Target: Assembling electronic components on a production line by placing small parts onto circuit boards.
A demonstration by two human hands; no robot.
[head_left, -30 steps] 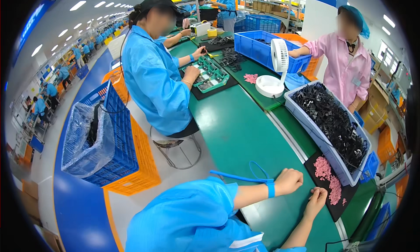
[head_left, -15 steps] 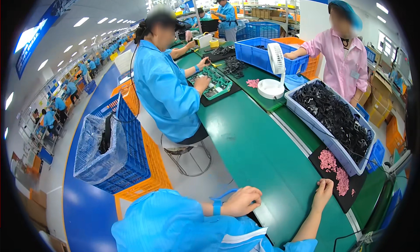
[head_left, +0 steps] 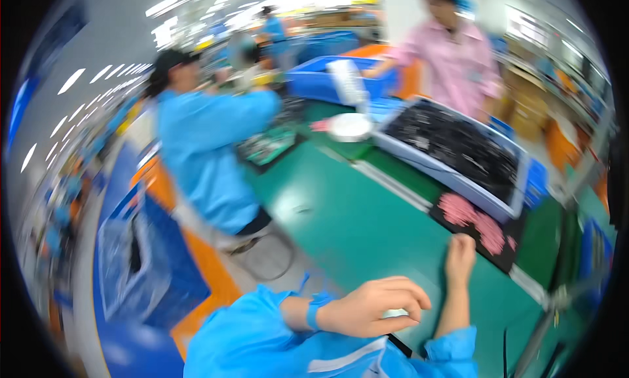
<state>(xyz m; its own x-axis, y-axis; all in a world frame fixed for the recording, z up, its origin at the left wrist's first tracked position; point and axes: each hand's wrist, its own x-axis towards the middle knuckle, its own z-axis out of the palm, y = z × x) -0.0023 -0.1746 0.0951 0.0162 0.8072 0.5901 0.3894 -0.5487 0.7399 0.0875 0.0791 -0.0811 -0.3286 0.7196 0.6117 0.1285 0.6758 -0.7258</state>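
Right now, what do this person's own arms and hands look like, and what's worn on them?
Both the left hand and right hand are ungloved. The left sleeve and right sleeve are bright blue, ending short of the hands. A blue wrist strap is worn on the left.

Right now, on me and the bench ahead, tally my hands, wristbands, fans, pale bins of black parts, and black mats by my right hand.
Hands: 2, left hand, right hand
Blue wristband: 1
White fan: 1
Pale bin: 1
Black mat: 1
Total: 6
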